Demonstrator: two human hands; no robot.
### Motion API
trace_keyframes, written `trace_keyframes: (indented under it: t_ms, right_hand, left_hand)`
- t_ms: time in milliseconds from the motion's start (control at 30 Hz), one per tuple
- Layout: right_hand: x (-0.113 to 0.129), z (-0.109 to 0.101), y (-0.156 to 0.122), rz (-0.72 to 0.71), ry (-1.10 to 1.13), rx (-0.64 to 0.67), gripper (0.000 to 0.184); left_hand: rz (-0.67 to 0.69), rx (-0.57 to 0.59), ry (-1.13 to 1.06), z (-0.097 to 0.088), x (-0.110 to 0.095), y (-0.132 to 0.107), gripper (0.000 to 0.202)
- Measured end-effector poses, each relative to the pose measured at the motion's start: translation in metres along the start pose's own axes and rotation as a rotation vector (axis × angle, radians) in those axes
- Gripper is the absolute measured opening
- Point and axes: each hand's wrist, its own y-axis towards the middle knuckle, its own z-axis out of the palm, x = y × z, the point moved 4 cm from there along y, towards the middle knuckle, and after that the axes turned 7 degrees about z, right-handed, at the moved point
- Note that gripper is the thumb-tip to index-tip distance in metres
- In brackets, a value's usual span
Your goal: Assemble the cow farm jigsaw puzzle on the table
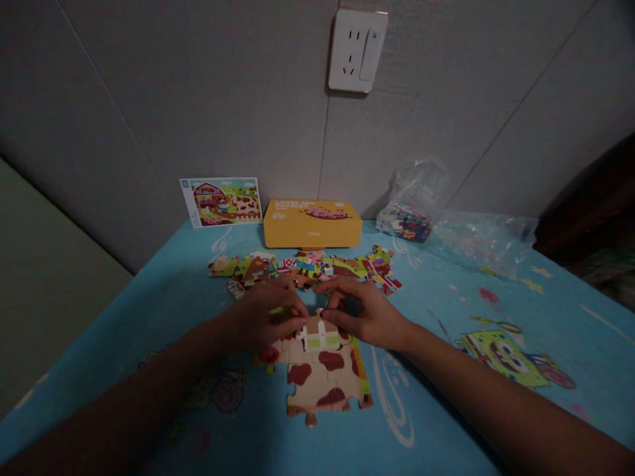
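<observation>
A puzzle piece point(321, 336) with a white fence on brown and green lies over the top of a partly joined puzzle section point(325, 383) with a brown-and-cream cow pattern. My left hand point(262, 314) pinches the piece's left upper edge between thumb and finger. From the other side, my right hand point(360, 311) is closed with its thumb and fingertip at the piece's top edge. Whether the piece is locked into the section below, I cannot tell. Just beyond my hands lies a spread of loose puzzle pieces point(342, 266), partly hidden by my fingers.
Against the wall stand a picture card point(225, 201) of a farm and a yellow puzzle box point(312, 225). To their right are a clear bag point(409, 218) of more pieces and an empty-looking plastic wrapper point(483, 238). A blue cartoon-printed cloth point(436, 403) covers the table.
</observation>
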Motion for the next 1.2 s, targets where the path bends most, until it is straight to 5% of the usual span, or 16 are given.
trace_keyframes:
  t_ms: [533, 733, 933, 1200]
  right_hand:
    - [0.002, -0.007, -0.003, 0.004, -0.064, 0.133, 0.019]
    - [0.006, -0.014, -0.011, 0.110, -0.131, 0.314, 0.019]
    - [0.014, -0.008, -0.033, 0.363, -0.070, 0.722, 0.013]
    - [0.021, -0.002, -0.036, 0.334, -0.306, 0.802, 0.019]
  left_hand:
    - [0.017, 0.120, -0.022, 0.005, 0.001, 0.000, 0.005]
    - [0.050, 0.180, -0.081, 0.008, -0.009, 0.004, 0.010]
    - [0.046, 0.415, -0.103, 0.018, -0.015, 0.000, 0.059]
    - [-0.011, 0.593, -0.146, 0.022, -0.040, 0.000, 0.049]
